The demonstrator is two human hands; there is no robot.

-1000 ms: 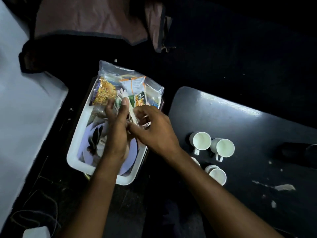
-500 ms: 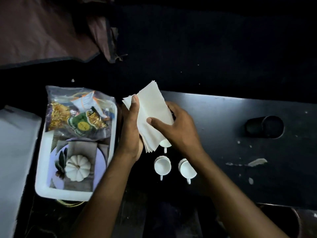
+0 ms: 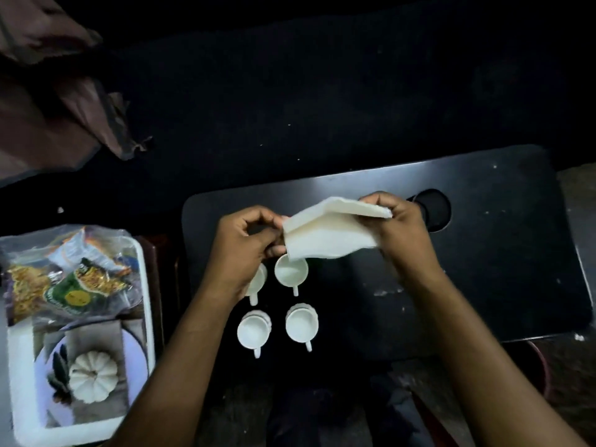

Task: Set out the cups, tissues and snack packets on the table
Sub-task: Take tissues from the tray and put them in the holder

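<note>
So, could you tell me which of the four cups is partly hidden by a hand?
The far-left cup; the left hand covers part of it.

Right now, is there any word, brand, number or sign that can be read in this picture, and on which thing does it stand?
None can be read.
Green snack packet in the clear bag: yellow round logo and print, too blurred.
Orange and white packet: print too blurred.
Cups, tissues, white tray: no text seen.
</note>
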